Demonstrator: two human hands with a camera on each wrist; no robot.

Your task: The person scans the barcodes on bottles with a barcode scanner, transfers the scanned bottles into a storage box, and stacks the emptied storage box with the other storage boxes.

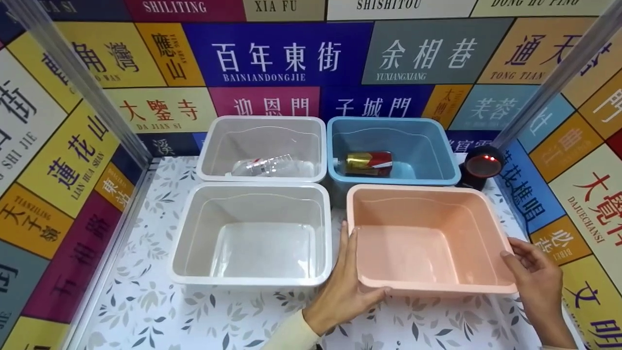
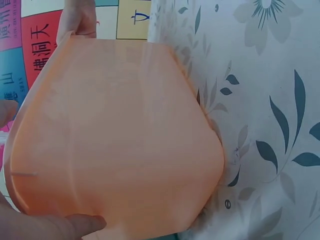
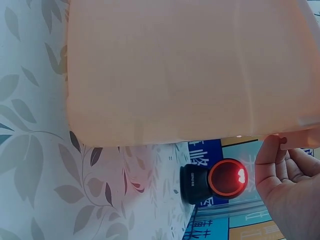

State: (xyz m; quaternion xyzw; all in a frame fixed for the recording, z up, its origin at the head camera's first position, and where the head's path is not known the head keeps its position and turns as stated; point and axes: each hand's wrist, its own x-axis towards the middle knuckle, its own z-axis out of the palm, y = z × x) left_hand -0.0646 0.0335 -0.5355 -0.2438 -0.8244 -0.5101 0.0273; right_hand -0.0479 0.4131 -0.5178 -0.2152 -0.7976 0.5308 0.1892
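A peach plastic bin (image 1: pixel 413 253) stands at the front right, nothing inside it. My left hand (image 1: pixel 342 287) holds its near left corner, fingers along the left side and thumb against the front wall (image 2: pixel 135 130). On the opposite side my right hand (image 1: pixel 537 272) grips the right rim, thumb over the edge and fingers curled beneath it. In the right wrist view the right hand's fingers (image 3: pixel 287 170) pinch the rim, with the bin's outer wall (image 3: pixel 165 70) filling the upper part.
A white bin (image 1: pixel 250 282) stands just left. Behind are a greyish bin (image 1: pixel 262 121) with a clear plastic bottle (image 1: pixel 272 165) and a blue bin (image 1: pixel 388 124) with a gold-and-red can (image 1: pixel 369 164). A black scanner (image 1: pixel 481 165) glows red at the back right. Printed panels enclose the patterned table (image 1: pixel 141 301).
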